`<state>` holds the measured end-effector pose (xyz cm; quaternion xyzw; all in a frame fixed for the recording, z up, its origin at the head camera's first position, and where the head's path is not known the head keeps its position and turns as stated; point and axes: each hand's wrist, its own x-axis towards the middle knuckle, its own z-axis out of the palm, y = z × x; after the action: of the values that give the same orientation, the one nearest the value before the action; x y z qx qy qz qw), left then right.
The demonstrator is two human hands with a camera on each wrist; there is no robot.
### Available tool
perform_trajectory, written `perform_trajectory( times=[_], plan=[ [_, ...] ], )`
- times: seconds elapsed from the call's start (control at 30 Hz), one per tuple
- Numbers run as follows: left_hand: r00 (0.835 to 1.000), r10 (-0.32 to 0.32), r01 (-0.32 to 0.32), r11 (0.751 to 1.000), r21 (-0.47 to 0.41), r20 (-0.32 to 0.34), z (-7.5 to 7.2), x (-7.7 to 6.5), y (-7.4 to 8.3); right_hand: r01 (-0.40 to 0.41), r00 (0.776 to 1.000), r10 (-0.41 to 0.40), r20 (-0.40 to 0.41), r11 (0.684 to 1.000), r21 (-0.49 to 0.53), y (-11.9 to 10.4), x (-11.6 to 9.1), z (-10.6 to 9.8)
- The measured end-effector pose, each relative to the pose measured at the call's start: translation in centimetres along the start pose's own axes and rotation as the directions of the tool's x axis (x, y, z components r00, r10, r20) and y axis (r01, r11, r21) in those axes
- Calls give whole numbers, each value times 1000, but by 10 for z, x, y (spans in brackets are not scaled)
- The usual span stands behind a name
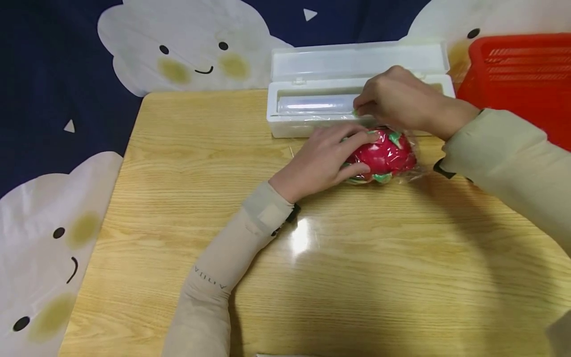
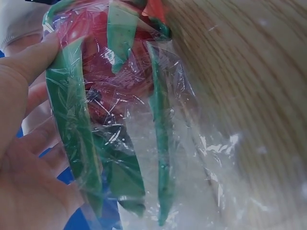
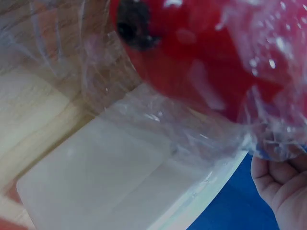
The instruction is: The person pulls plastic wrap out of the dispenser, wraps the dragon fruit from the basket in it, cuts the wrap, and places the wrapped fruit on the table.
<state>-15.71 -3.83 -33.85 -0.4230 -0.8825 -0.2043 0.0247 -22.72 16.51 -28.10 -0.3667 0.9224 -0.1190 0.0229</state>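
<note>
A red dragon fruit with green scales [image 1: 381, 154], wrapped in clear plastic film [image 2: 211, 148], lies on the table against the front of a white cling film dispenser [image 1: 290, 129]. My left hand [image 1: 321, 158] holds the fruit from its left side, fingers over the top and thumb toward the near side. The dispenser's lid [image 1: 357, 62] stands raised, and a shiny film roll [image 1: 316, 104] lies inside. My right hand [image 1: 397, 101] pinches a small green slide cutter [image 1: 355, 113] at the dispenser's front rim; its fingers mostly cover it. In the right wrist view, film stretches between fruit and dispenser.
A red plastic basket [image 1: 517, 79] stands at the right, close to the dispenser. The wooden table [image 1: 187, 198] ends at the back by a dark blue cloth [image 1: 357, 20] with white clouds. A pale edge of something [image 1: 285, 355] shows at the bottom.
</note>
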Motion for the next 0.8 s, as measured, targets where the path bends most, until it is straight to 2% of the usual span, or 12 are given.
perform_trajectory(
  times=[0.13,0.3,0.6,0.8],
  plan=[
    [1000,-5,5,1000,-23,-3,0,-1,-1,-19,999,19,35,1000,14,-3,3,-1],
    [1000,-2,2,1000,-28,-8,-1,-1,-2,-12,1000,12,20,1000,14,-4,4,-1],
    [1000,7,-8,999,-40,-29,0,-2,-4,81,997,-81,0,997,-3,-13,16,0],
    [1000,-1,1,999,-53,-12,-1,-2,-5,142,990,-142,2,990,-21,-15,23,2]
  ],
)
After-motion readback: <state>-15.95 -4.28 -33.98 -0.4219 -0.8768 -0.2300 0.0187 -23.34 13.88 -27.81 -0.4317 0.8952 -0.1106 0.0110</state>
